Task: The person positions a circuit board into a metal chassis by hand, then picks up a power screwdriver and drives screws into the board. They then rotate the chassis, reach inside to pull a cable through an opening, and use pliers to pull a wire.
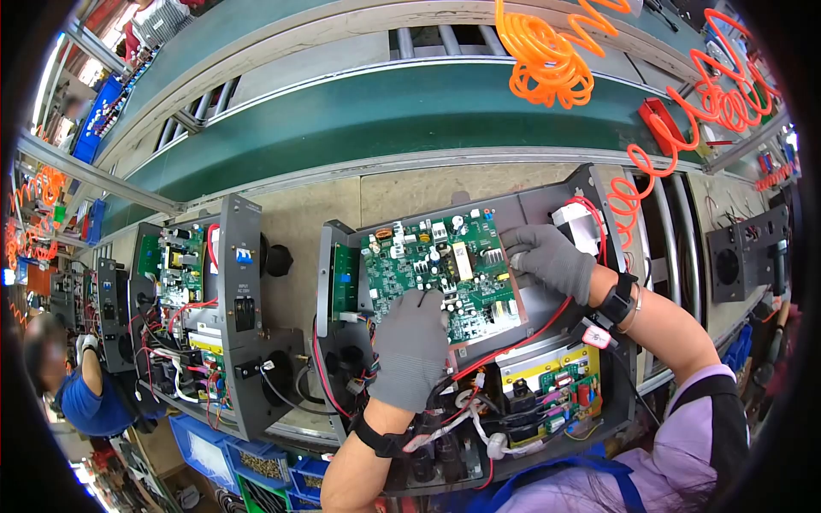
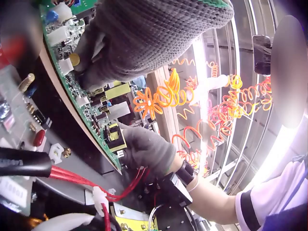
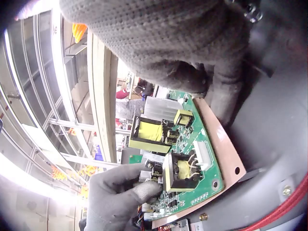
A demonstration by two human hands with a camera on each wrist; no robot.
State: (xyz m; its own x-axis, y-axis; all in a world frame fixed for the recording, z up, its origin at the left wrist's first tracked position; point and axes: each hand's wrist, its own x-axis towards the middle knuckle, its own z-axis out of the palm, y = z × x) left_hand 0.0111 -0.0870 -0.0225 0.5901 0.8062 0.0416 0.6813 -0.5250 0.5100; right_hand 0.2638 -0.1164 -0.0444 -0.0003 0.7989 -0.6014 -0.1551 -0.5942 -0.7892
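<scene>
A green circuit board (image 1: 389,269) full of components sits tilted over the grey metal chassis (image 1: 530,205), with a copper-coloured sheet (image 3: 226,156) under it. My left hand (image 1: 412,346), in a grey glove, holds the board at its near side. In the right wrist view its thumb and finger pinch among parts beside a yellow-wound transformer (image 3: 182,172). My right hand (image 1: 552,256), gloved too, grips the board's right edge, its fingers curled at the sheet's border. Red wires (image 1: 522,342) run across the chassis below the board.
A second open chassis (image 1: 239,316) stands to the left. Behind the bench runs a green conveyor belt (image 1: 359,120), with orange coiled hoses (image 1: 547,60) hanging above it. Metal rollers (image 1: 684,231) lie at the right. Blue bins (image 1: 256,462) sit below, and another person (image 1: 90,393) works at far left.
</scene>
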